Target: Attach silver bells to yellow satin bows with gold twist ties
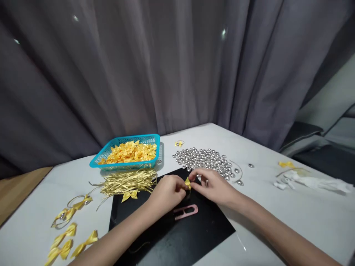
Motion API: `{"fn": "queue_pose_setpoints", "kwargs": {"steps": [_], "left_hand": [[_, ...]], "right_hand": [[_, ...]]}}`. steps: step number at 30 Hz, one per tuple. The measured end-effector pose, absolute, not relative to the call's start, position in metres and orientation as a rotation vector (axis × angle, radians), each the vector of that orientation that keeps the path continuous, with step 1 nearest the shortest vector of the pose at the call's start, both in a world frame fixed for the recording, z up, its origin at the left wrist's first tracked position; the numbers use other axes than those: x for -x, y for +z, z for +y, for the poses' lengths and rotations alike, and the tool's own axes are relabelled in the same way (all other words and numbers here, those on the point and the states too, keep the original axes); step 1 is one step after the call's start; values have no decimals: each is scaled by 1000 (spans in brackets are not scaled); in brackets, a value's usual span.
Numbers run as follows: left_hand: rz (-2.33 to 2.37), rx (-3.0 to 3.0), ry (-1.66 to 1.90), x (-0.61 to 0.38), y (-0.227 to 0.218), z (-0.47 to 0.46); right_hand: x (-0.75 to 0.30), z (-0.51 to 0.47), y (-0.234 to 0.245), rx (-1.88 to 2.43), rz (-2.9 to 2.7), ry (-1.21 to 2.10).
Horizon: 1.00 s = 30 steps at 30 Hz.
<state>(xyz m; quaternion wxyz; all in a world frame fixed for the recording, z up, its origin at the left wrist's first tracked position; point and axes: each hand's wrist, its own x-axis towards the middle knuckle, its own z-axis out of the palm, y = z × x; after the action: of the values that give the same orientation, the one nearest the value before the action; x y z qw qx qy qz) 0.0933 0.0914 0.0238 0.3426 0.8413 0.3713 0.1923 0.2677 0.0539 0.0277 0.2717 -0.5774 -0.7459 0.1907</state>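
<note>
A small yellow ribbon bow (188, 183) is pinched between my two hands above a black mat (177, 240). My left hand (171, 190) is closed, its fingertips on the bow's left side. From the right, my right hand (209, 184) grips the bow with thumb and finger. Just below the hands lies a pink, slotted flat tool (185, 211) on the mat. Close behind my right hand spreads a pile of silver dome-shaped buttons (205, 159). Gold twist ties (129, 181) lie bundled left of my left hand, with another yellow bow (129, 195) at their near edge.
A blue basket (124, 164) full of yellow bows stands at the back left. Several bows (61, 249) lie at the front left, some with ties and buttons (63, 216). White crumpled material (313, 183) lies at the right. A grey curtain (177, 74) hangs behind the table.
</note>
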Motion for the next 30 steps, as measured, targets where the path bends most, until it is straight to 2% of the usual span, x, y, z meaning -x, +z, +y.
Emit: {"fn": "queue_pose_setpoints", "kwargs": {"steps": [8,14,21,30], "left_hand": [[1216,-2326,426,-105,22,131],[1454,-2393,449,-102,22,159],[1407,-2377,520,-108,12,165],[1135,-2007,1097,-91,30,122]], "right_hand": [[-297,184,44,1841,-2027,277],[-277,243,30,1898,-2073,366],[-266,234,38,1782,-1736,699],[-264,104,63,1318,-1241,1494]]}}
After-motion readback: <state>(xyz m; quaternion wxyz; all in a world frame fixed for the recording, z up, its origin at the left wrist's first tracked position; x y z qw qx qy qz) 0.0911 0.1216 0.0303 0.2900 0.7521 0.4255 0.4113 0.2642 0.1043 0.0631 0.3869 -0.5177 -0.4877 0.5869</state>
